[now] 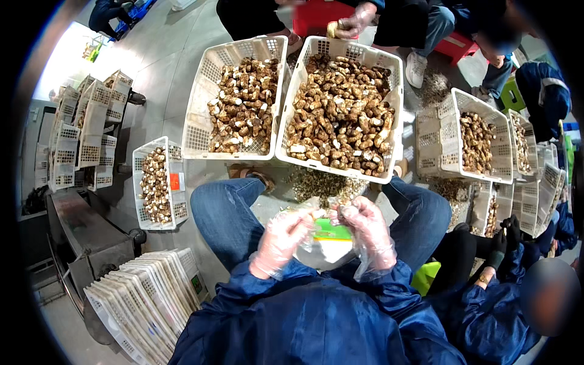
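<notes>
My left hand [281,238] and my right hand [367,231] wear thin clear plastic gloves and meet above my lap, between my jeans-clad knees. Both pinch at a small brown mushroom [325,214] held between the fingertips; which hand carries it is hard to tell. Under the hands lies a green and white object [331,232], partly hidden. Two white plastic baskets stand just ahead of my knees: the left basket [201,137] partly filled with brown mushrooms, the right basket [395,79] heaped with them.
Mushroom trimmings [316,182] litter the grey floor by my feet. A small basket of mushrooms [177,210] sits at left, empty baskets [152,301] are stacked lower left, more baskets [447,131] at right. Another person's gloved hand [356,21] works opposite; a person in blue [499,310] sits at right.
</notes>
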Motion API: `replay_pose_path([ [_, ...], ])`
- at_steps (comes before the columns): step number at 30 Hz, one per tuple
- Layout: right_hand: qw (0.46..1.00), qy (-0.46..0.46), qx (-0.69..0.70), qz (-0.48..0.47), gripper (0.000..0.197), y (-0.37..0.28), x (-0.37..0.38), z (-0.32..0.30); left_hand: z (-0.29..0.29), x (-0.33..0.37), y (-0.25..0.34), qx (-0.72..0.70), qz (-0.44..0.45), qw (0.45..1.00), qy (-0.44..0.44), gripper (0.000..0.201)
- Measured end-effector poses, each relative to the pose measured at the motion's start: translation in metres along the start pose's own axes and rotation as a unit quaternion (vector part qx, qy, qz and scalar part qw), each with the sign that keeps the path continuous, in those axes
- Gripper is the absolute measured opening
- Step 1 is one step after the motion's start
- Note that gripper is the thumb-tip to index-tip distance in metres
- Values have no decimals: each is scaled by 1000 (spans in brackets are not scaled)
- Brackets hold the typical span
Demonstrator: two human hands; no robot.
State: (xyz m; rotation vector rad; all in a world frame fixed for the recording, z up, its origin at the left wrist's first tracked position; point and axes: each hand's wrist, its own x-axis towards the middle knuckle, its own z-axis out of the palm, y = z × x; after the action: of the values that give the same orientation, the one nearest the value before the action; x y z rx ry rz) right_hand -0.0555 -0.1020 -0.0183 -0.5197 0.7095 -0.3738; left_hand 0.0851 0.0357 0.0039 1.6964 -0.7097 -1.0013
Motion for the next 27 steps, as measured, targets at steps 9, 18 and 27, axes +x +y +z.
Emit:
replay_pose_path([
  [9,981,52,-188,-11,4,36,52,-68,-73,139,-42,-661,-117,725,153,51],
  [18,960,46,-274,23,12,34,58,-67,58,255,-105,475,85,860,-168,30],
  [27,984,52,-169,-8,23,30,56,-68,55,246,-90,-25,-145,985,-94,32],
])
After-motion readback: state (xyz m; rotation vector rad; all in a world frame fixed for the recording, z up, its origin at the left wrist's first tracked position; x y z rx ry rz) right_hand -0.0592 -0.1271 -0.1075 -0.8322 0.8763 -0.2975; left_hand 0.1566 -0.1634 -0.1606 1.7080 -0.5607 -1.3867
